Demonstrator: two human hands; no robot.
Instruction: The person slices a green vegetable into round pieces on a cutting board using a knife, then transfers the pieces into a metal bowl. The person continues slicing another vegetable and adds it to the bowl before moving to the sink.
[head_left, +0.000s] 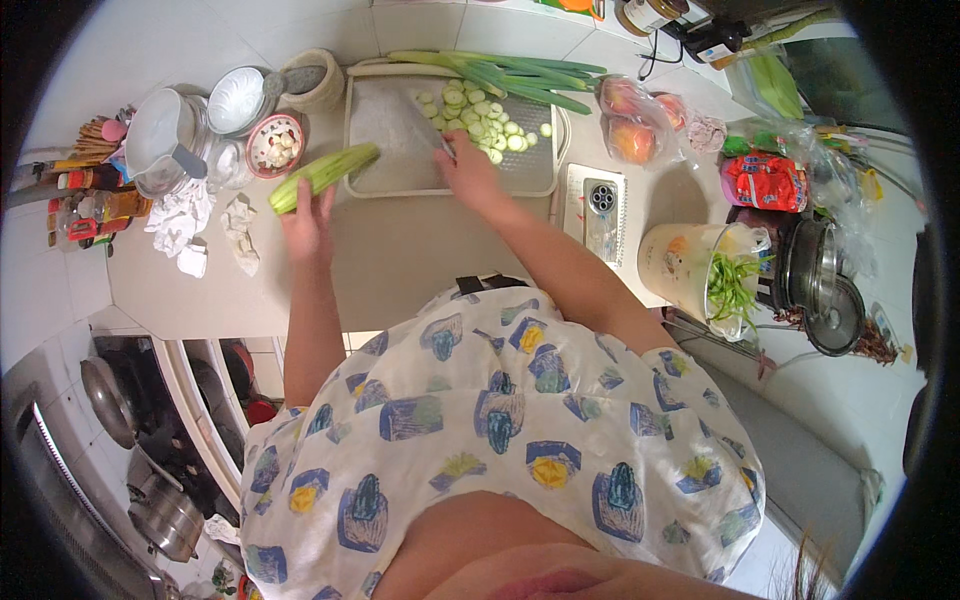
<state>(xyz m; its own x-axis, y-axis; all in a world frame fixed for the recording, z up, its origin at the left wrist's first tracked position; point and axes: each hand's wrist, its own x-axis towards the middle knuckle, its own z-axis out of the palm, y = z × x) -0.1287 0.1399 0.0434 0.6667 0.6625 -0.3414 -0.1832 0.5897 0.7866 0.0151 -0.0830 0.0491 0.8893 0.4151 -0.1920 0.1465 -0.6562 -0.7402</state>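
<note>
My left hand (307, 217) holds a pale green ridged gourd (324, 176) up at the left edge of a rectangular cutting board (390, 161). In my right hand (469, 169) is a kitchen knife (433, 131), its blade slanting up and left over the board, partly blurred. Many round green slices (480, 116) lie heaped on the board's right half, beyond and beside my right hand. Long green scallions (517, 75) lie across the board's far right edge. Just left of the board stands a patterned bowl (253, 161) with peeled garlic cloves.
A stone mortar (330, 90) and white bowls (232, 97) stand at the back left, with crumpled tissues (180, 217) nearer. To the right are bagged peaches (634, 139), a phone (602, 221) on a notebook and a plastic-lined bin (679, 262) holding green peelings.
</note>
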